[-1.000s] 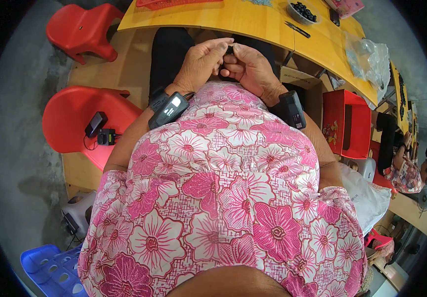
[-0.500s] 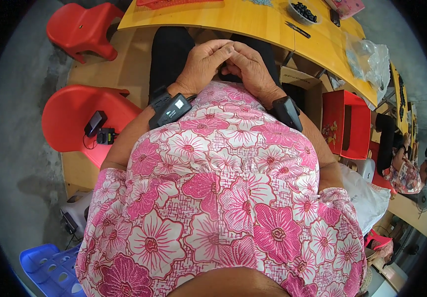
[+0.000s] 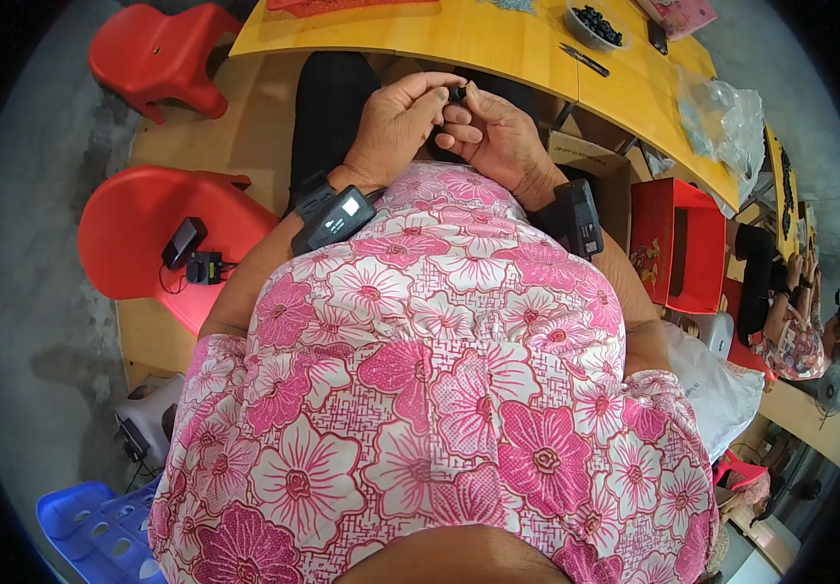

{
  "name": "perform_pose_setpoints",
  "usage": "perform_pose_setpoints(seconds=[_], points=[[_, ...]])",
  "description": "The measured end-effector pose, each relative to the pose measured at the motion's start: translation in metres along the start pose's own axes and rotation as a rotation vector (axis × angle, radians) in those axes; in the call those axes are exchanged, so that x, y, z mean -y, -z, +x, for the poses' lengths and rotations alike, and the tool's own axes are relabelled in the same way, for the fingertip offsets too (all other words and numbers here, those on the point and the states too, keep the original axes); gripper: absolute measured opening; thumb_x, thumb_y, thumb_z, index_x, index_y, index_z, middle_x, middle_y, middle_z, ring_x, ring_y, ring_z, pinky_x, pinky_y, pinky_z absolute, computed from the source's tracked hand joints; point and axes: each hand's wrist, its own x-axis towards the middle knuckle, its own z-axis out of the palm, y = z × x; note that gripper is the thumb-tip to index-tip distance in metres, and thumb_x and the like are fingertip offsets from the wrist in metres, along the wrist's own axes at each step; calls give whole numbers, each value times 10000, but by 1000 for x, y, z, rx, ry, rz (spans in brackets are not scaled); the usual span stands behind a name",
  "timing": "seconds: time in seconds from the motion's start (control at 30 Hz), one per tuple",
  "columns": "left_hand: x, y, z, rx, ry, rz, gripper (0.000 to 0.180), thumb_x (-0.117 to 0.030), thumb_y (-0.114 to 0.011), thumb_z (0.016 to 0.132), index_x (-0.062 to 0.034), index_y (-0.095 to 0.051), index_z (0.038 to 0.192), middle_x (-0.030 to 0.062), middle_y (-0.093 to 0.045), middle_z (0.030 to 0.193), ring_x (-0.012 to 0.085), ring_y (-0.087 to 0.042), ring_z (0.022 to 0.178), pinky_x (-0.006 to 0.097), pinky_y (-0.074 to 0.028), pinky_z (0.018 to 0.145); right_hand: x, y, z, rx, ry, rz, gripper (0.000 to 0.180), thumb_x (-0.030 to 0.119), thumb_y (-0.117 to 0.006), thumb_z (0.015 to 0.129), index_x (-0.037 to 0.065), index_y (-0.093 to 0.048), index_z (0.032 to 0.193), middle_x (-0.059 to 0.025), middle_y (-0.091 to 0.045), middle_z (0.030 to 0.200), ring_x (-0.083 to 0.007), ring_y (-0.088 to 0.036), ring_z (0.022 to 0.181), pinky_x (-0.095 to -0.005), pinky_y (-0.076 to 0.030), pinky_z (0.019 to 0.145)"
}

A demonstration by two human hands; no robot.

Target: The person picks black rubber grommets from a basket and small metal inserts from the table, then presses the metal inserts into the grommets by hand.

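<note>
A small black part [image 3: 457, 94] sits between the fingertips of both hands, just off the near edge of the yellow table [image 3: 498, 49]. My left hand [image 3: 393, 128] pinches it from the left with thumb and forefinger. From the right, the thumb and forefinger of my right hand [image 3: 500, 138] close on the same part, while its other fingers curl toward the palm. The part's exact kind is too small to make out. On the table to the right stands a clear bowl [image 3: 575, 36] with several similar black pieces.
A slim dark hand tool [image 3: 586, 60] lies near the bowl, and a clear plastic bag [image 3: 726, 122] hangs at the table's right edge. Below it is a red box [image 3: 642, 238]. Red stools [image 3: 113, 229] stand at left. A co-worker [image 3: 791, 341] sits far right.
My hands have parted slightly from their clasp, and my right hand has turned so its curled fingers show. The small black part is now visible between the fingertips.
</note>
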Motion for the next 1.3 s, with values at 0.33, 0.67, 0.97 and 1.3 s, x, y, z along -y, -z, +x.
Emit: perform_pose_setpoints(seconds=[0.33, 0.67, 0.97, 1.3], points=[[-5, -4, -2, -58, -52, 29, 228, -66, -543, 896, -1, -619, 1101, 51, -662, 834, 75, -613, 715, 188, -503, 618, 1, -1, -3, 16, 15, -34, 242, 239, -475, 964, 8, -543, 998, -18, -488, 760, -112, -448, 611, -337, -479, 723], [-8, -12, 25, -3, -97, 0, 260, -99, -541, 909, -6, -603, 1144, 13, -622, 783, 38, -545, 663, 172, -452, 573, 26, -2, 2, -52, 129, -305, 245, 244, -480, 953, 11, -553, 937, -30, -528, 763, -118, -497, 644, -305, -480, 687], [-10, -35, 28, 110, 82, -11, 363, -250, -461, 959, -15, -521, 1229, -55, -505, 772, 3, -376, 584, 162, -281, 488, 32, -8, -17, -124, 190, -736, 216, 182, -445, 957, 10, -570, 995, -14, -566, 834, -78, -515, 687, -216, -444, 614], [-12, -24, 22, 79, 183, -2, 344, -229, -458, 958, 22, -543, 1179, 15, -586, 931, 53, -529, 755, 180, -431, 614, 24, -15, -12, -192, 157, -706, 227, 185, -433, 957, 6, -566, 998, -17, -543, 780, -96, -498, 668, -233, -433, 614]])
